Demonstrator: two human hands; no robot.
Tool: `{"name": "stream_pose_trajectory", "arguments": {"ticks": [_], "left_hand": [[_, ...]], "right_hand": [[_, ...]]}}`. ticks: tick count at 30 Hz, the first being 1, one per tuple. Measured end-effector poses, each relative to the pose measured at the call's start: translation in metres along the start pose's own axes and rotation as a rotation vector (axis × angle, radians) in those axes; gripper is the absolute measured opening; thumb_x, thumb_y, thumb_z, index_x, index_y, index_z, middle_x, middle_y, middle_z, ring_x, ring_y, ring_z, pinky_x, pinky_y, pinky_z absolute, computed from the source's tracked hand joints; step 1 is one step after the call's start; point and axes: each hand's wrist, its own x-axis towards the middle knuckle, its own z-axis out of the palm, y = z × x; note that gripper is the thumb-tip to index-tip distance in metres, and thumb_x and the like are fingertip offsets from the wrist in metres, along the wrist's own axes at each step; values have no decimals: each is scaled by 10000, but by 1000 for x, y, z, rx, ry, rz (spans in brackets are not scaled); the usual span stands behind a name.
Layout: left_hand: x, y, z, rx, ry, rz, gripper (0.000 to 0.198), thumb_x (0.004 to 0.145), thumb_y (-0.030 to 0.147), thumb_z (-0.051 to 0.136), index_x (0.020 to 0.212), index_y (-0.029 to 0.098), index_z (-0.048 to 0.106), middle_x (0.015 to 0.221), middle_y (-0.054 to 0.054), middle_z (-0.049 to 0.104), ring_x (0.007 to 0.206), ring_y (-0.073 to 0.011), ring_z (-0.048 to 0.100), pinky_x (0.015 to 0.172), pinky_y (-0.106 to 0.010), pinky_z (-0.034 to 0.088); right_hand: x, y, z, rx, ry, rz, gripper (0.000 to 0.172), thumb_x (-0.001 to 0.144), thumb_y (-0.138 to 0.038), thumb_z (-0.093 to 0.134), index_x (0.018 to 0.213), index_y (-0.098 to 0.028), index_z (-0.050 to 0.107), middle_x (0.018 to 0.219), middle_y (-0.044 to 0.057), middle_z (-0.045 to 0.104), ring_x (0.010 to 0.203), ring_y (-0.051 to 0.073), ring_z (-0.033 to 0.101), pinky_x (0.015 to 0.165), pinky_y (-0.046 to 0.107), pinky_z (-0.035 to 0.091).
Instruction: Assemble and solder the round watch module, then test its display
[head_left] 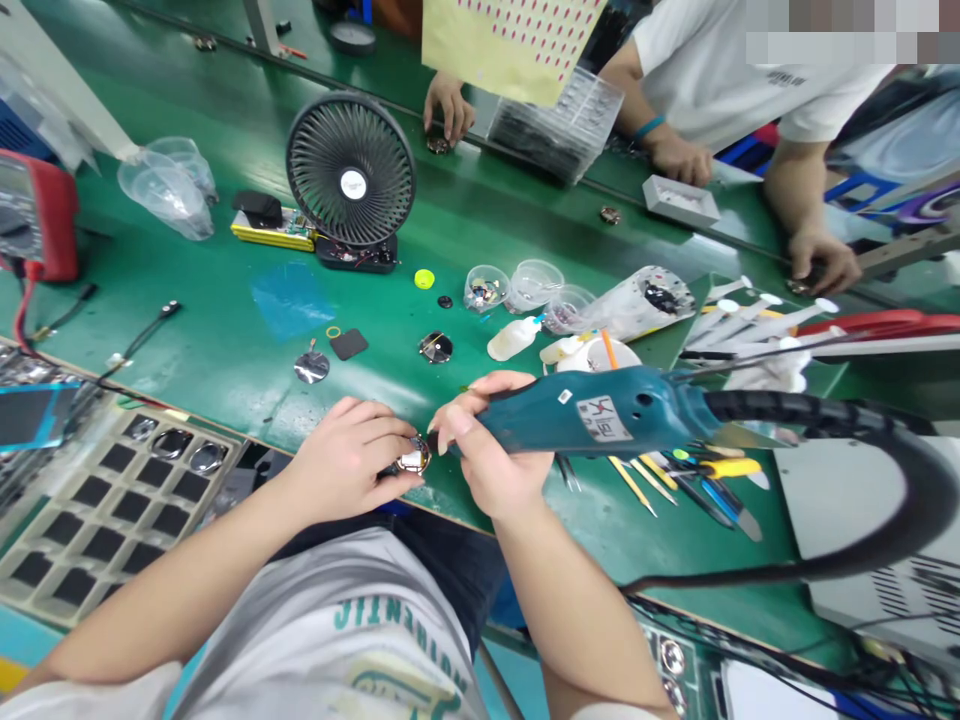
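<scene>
While left fingers (367, 440) clench metal disc (414, 456), right fingers (457, 420) wrap blue handheld tool (592, 415).

One left hand (346, 465), one right hand (487, 450); one blue corded handpiece (592, 410); one held round metal piece (414, 456); three small plastic cups (534, 285); three co-worker hands (679, 158).

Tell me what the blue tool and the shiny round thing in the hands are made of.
The blue tool looks like smooth, slightly glossy moulded plastic. The round thing looks like polished metal because it reflects light, though the left hand hides part of it, so I can't be sure.
</scene>
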Motion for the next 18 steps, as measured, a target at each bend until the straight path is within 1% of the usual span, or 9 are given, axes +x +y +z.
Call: {"name": "stream_pose_trajectory", "arguments": {"ticks": [4, 9, 13, 14, 15, 16, 18], "left_hand": [[0, 0, 0, -2, 1, -4, 225, 956, 431, 716, 1018, 215, 731, 1120, -41, 797, 1059, -246, 678, 860, -402, 447], [1, 0, 1, 0, 3, 3, 229, 968, 440, 700, 1005, 215, 726, 1102, -49, 798, 1049, -249, 680, 848, -394, 438], [0, 0, 1, -11, 15, 0, 228, 966, 438, 703, 995, 212, 718, 1089, -39, 797, 1040, -250, 674, 836, -396, 429], [0, 0, 1, -14, 19, 1, 226, 966, 435, 703, 993, 211, 715, 1085, -36, 797, 1037, -250, 673, 834, -397, 429], [0, 0, 1, -16, 21, 2, 224, 967, 431, 703, 989, 209, 713, 1080, -34, 798, 1034, -249, 672, 834, -398, 429], [0, 0, 1, -17, 23, 3, 221, 967, 429, 703, 983, 208, 711, 1077, -33, 798, 1029, -249, 671, 834, -398, 429], [1, 0, 1, -16, 20, 4, 217, 969, 425, 700, 971, 207, 708, 1073, -34, 798, 1016, -247, 671, 836, -398, 430]], "right_hand": [[0, 1, -1, -21, -1, 0, 281, 923, -222, 723, 1083, -284, 501, 649, -103, 612, 550, 139, 616, 649, 328, 562], [-2, 3, -2, 17, -20, -2, 299, 935, -201, 724, 1086, -297, 484, 661, -111, 626, 567, 129, 630, 678, 318, 566], [-2, 3, -2, 0, -27, 30, 298, 935, -244, 746, 1093, -297, 500, 657, -107, 635, 577, 134, 633, 683, 314, 557], [-1, 2, -2, 13, -36, 31, 300, 929, -285, 763, 1095, -295, 513, 660, -101, 640, 573, 137, 631, 683, 318, 558], [0, -1, -1, 42, -54, 29, 318, 916, -365, 783, 1096, -289, 532, 666, -90, 648, 569, 143, 629, 682, 328, 560], [1, -4, 0, 85, -79, 31, 380, 889, -489, 795, 1098, -279, 557, 673, -73, 658, 568, 153, 627, 680, 344, 562], [4, -13, 2, 181, -130, 54, 623, 783, -769, 750, 1097, -249, 612, 679, -33, 669, 570, 179, 618, 657, 370, 556]]}}
